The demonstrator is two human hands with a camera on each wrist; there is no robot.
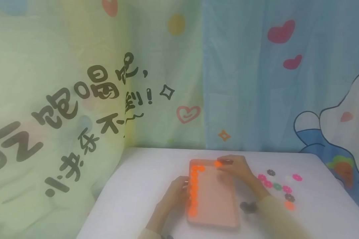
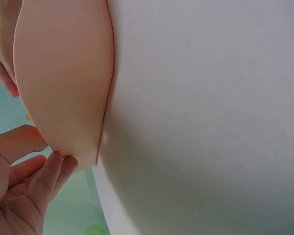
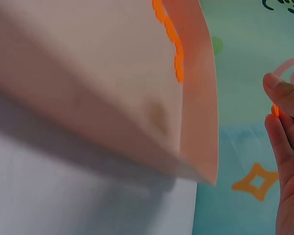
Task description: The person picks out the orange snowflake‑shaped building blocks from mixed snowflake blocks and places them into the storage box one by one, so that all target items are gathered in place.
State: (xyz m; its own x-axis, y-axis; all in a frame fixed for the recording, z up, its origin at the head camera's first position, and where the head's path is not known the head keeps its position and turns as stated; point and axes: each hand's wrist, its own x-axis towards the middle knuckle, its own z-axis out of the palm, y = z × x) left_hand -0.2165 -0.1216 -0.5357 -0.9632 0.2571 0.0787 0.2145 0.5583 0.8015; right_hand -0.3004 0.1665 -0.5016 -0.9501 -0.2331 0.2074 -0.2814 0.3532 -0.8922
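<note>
A shallow pink tray [image 1: 216, 199] rests on the white table, orange flower-shaped pieces [image 1: 193, 193] lining its left side and the start of its far edge. My left hand [image 1: 176, 192] holds the tray's left side; in the left wrist view its fingertips [image 2: 53, 164] meet the tray wall, with the thumb at the rim. Over the tray's far right part is my right hand [image 1: 237, 166]. It pinches one orange flower-shaped piece [image 3: 276, 110] between thumb and fingers, seen edge-on in the right wrist view. The piece is apart from the row.
To the tray's right lie loose flower pieces: pink [image 1: 287, 189], green [image 1: 277, 186], dark grey [image 1: 290, 198] and orange [image 1: 289, 205]. Dark pieces [image 1: 247, 207] sit closer by the tray, near the right forearm. A printed curtain [image 1: 236, 83] hangs behind the table.
</note>
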